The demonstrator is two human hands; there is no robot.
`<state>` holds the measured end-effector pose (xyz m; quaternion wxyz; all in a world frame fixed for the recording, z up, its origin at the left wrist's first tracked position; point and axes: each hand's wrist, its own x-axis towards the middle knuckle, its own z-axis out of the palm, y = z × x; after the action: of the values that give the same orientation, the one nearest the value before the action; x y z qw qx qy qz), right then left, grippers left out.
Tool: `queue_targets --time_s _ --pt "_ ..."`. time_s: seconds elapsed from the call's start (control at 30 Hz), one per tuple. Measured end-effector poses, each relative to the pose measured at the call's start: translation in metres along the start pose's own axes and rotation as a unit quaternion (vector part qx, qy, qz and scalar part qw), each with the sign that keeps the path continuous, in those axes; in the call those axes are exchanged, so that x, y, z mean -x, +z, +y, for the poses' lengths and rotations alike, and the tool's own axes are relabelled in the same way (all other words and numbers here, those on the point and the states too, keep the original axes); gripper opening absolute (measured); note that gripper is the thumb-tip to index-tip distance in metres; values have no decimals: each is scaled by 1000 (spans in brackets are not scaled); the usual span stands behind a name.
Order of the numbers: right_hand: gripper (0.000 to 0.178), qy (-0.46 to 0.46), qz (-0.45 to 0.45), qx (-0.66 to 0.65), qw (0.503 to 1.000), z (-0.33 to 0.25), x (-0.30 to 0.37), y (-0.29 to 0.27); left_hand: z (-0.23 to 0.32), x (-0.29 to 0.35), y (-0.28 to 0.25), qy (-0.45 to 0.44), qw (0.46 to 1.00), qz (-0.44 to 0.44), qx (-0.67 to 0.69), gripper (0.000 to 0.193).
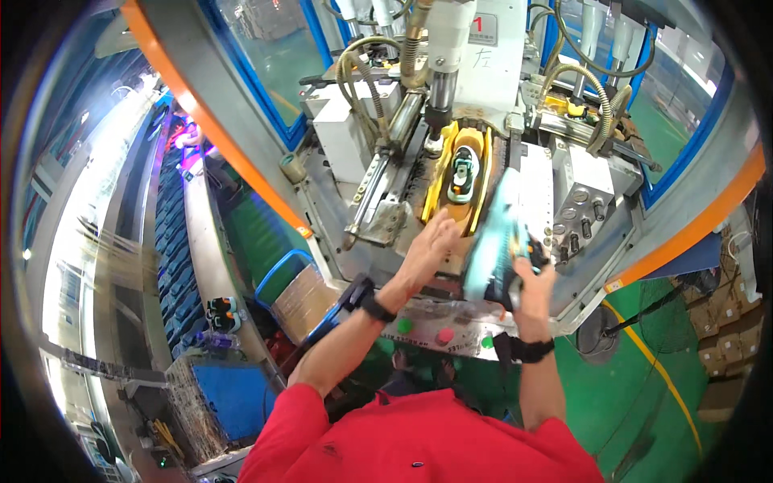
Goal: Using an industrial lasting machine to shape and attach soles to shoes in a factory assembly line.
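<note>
My right hand (533,294) grips a shoe (495,237) with a pale teal sole and a darker upper, tilted and smeared by motion. Its thumb and fingers close around the dark end. My left hand (431,248) is empty, fingers stretched out flat, just in front of a yellow holder (438,185) in the press. Inside that holder lies a teal and black shoe-shaped piece (462,173). The held shoe is to the right of the holder and hides part of its right front. Dark bands circle both wrists.
Above the holder hangs a metal press cylinder (441,92). Metal rods and a white block (342,141) flank it on the left, a knobbed box (581,193) on the right. A button panel (427,312) lies below my hands. Farther left runs a conveyor (173,233); cartons (729,338) stand right.
</note>
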<state>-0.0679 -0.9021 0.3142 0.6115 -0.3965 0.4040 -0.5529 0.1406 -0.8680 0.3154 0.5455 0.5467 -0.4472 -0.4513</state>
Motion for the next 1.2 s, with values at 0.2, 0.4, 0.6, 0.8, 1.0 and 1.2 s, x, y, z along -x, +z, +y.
queue_targets --time_s 0.2,0.4,0.6,0.8,1.0,1.2 --pt "54 -116 79 32 990 -47 -11 -50 -96 -187 -10 -24 957 159 -242 99" --pt "54 -142 226 207 941 -62 -23 -67 -128 -267 8 -104 923 129 -347 76" --pt "44 -171 114 367 907 -69 -150 -48 -123 -244 -36 -190 974 117 19 40" --pt "59 -43 -49 594 802 -50 -273 81 -44 -83 -81 -176 933 0 314 36" --pt "45 -16 -61 678 732 64 -316 171 20 91 -142 -154 929 137 308 59" --pt "44 -121 51 693 709 179 -302 179 28 180 -171 -27 898 339 279 58"
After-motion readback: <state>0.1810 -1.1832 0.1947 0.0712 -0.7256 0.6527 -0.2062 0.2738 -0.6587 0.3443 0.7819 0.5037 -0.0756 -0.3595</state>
